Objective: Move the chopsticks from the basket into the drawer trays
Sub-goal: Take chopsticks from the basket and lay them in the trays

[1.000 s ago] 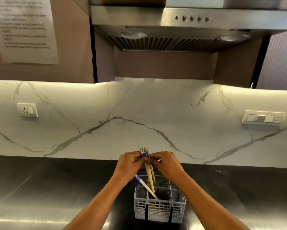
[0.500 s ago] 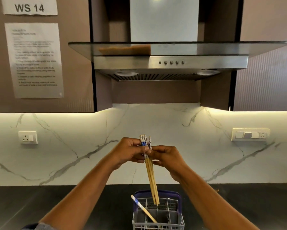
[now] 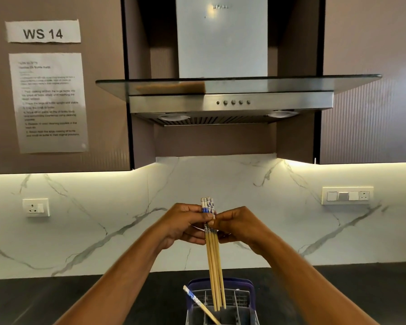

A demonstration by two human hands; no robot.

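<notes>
Chopsticks (image 3: 213,254) have been lifted above the basket (image 3: 249,289), pinched by left hand (image 3: 181,225) and right hand (image 3: 238,225). One stray chopstick (image 3: 198,303) is left at 7 o'clock, so another trip is likely needed.

The basket (image 3: 220,301) sits on the counter (image 3: 56,299), low in the middle, right in front of the person. One chopstick (image 3: 201,304) leans in the basket's left side. A bunch of chopsticks (image 3: 212,254) stands upright above the basket, with its tips down by the basket's top. The left hand (image 3: 183,222) is on the bunch's left and the right hand (image 3: 239,225) on its right. The wall (image 3: 220,181) is behind them. The hood (image 3: 230,102) hangs high above. A paper sheet (image 3: 48,102) is up on the left.
</notes>
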